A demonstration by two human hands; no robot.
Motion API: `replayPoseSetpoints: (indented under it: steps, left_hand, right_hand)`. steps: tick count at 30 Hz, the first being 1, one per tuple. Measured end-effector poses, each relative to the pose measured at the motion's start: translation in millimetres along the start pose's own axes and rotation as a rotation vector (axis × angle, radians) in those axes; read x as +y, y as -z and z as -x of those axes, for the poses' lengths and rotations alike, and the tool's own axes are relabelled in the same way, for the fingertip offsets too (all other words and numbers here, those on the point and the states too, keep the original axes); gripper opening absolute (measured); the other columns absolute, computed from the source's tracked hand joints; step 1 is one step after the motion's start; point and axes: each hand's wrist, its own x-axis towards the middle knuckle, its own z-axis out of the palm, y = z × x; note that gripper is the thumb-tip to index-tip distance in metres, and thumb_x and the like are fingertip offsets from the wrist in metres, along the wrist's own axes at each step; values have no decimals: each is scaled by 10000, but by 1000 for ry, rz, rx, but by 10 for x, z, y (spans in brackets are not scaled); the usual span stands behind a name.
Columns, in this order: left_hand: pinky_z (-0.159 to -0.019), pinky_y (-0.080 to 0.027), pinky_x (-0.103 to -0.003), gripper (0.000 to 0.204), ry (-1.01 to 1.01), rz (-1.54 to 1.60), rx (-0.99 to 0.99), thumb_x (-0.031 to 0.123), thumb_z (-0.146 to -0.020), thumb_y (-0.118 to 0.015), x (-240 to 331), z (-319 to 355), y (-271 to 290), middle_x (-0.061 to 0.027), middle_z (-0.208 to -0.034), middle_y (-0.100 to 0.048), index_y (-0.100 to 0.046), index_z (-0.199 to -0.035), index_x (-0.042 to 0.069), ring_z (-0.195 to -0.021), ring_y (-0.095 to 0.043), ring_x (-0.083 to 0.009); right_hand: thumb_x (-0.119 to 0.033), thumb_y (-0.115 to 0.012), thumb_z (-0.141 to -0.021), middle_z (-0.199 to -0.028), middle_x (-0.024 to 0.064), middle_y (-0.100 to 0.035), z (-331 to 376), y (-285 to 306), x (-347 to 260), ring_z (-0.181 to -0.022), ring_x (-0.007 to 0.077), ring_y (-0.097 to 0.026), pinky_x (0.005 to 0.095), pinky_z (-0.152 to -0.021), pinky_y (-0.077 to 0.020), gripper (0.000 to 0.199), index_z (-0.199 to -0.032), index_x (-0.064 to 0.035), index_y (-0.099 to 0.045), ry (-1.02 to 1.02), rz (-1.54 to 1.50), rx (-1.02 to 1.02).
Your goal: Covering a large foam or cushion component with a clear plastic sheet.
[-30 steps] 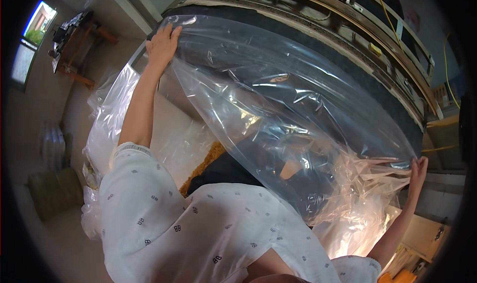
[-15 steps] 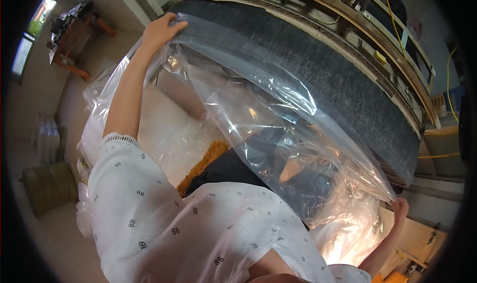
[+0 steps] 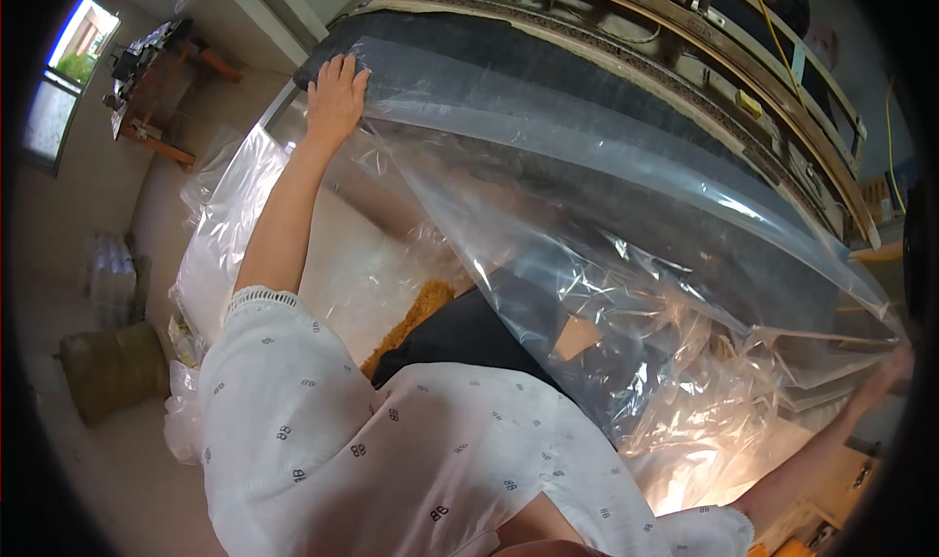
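A large sheet of clear plastic film (image 3: pixel 548 156) stretches across a dark grey padded surface (image 3: pixel 460 53) and hangs down in shiny folds over my lap. My left hand (image 3: pixel 337 102) lies flat on the film near the far left end of the surface, fingers stretched forward and pressing down. Far out at the right edge of the view, my right hand (image 3: pixel 895 358) is closed on the film's corner and pulls it taut. That hand is dim and smeared, so its fingers show poorly. The film between my hands lies partly on the surface, with its lower part wrinkled.
Behind the padded surface runs a machine frame (image 3: pixel 675 29) with wooden rails and a yellow cord. A brown fluffy cushion (image 3: pixel 416 322) shows beside my dark-clothed lap. On the left stand an orange-legged bench (image 3: pixel 147 97) and an olive roll (image 3: pixel 114 371). More crumpled film heaps around me.
My right hand has moved outward to the right, drawing the film tighter over the surface. My left hand has shifted slightly right and nearer, flattening from a thumb-spread hold onto the film.
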Motion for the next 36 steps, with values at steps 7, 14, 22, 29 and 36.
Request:
replayPoseSetpoints:
  steps: [7, 14, 22, 29, 36]
  left_hand:
    - [-981, -180, -633, 699, 250, 77, -295, 590, -855, -322, -114, -406, -266, -131, -1403, -266, -308, -1322, 70, -1308, -213, -312]
    - [-1009, -151, -599, 693, 256, 79, -298, 601, -845, -315, 34, -686, -404, -136, -1419, -241, -301, -1344, 121, -1318, -184, -321]
    - [-902, -324, -531, 507, 197, 44, -148, 487, -849, -424, 217, -793, -432, -121, -1208, -476, -496, -1137, 75, -1146, -412, -317]
    - [-810, -395, -446, 292, 471, 665, 650, 317, -844, -504, -3, -314, -228, -123, -977, -558, -547, -962, 53, -956, -510, -315]
    - [-786, -404, -464, 444, 1057, 25, 65, 449, -770, -592, -1656, 1786, -659, -147, -988, -570, -564, -961, 49, -933, -542, -315]
  right_hand:
    - [-453, -290, -931, -1425, 191, -211, 593, -1392, -51, -1330, 313, -167, 369, -1073, -144, 624, -1353, 6, -271, -320, -5, -701]
    - [-514, -344, -889, -1375, 185, -321, 353, -1683, 165, -1256, 321, -322, 355, -1026, -247, 673, -1355, -31, -299, -432, -154, -501]
    - [-389, -372, -927, -1349, 187, -353, -256, -1708, -989, -1214, 332, -378, 372, -995, -294, 518, -1322, -54, -369, -184, 3, -684]
    - [-367, -346, -938, -1384, 184, -304, 384, -1857, -1799, -1284, 330, -271, 388, -1041, -216, 508, -1340, -58, -344, -2, -95, -518]
    - [-336, -340, -944, -1382, 179, -311, 300, -1979, -1817, -1284, 319, -274, 377, -1042, -215, 491, -1334, -37, -344, 65, -144, -520]
